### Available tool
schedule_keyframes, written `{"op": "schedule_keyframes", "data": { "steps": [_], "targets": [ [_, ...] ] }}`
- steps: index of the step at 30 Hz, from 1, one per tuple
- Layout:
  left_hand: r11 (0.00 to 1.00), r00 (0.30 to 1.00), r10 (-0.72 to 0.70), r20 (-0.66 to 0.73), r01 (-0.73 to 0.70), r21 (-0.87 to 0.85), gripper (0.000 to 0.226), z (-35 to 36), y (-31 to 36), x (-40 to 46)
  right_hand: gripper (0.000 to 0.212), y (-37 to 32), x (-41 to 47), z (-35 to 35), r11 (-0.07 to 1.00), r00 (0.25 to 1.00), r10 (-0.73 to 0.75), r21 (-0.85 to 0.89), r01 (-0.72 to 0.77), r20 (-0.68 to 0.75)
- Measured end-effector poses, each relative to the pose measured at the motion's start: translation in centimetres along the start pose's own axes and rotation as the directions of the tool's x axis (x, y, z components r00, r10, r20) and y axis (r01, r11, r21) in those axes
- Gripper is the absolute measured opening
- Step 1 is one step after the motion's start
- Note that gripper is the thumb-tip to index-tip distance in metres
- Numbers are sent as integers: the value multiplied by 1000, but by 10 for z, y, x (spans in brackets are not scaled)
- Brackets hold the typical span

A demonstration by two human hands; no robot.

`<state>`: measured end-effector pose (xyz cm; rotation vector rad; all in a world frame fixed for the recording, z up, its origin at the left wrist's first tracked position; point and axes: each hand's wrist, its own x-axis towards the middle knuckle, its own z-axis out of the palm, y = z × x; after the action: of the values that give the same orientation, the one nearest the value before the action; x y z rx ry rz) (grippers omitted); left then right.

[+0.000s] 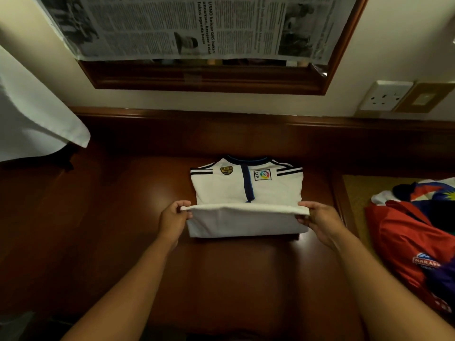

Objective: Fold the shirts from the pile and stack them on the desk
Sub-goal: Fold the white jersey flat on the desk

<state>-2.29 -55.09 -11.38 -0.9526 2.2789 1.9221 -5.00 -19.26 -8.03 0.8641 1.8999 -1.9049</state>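
A white shirt (pixel 246 190) lies collar-up in the middle of the dark wooden desk (pixel 118 205), its lower half raised toward the near edge. The left hand (pixel 172 217) and right hand (pixel 317 220) each pinch a corner of the lifted fold, fingers closed on cloth. To fold well, both corners likely need carrying level toward the collar. The unfolded pile (pixel 413 232) waits off the desk's right edge.

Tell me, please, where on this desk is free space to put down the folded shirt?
Bare wood lies left of the white shirt, between it and the hanging white cloth, and behind its collar up to the desk back rail. The right is crowded: the shirt pile sits there. Both hands grip the shirt's lifted bottom fold.
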Motion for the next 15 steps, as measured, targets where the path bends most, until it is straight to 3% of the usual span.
{"op": "schedule_keyframes", "data": {
  "steps": [4,8,15],
  "targets": [
    [994,999,38,24,-40,105,27,7,13,34,19,-17,30,3,990,998,-40,-133,46,50],
    [971,994,109,24,-112,209,10,21,27,69,15,-31,63,8,969,994,-106,-224,106,9],
    [984,997,65,33,-70,163,11,56,45,124,13,-39,130,27,957,997,-70,-284,54,-44]
  ]
}}
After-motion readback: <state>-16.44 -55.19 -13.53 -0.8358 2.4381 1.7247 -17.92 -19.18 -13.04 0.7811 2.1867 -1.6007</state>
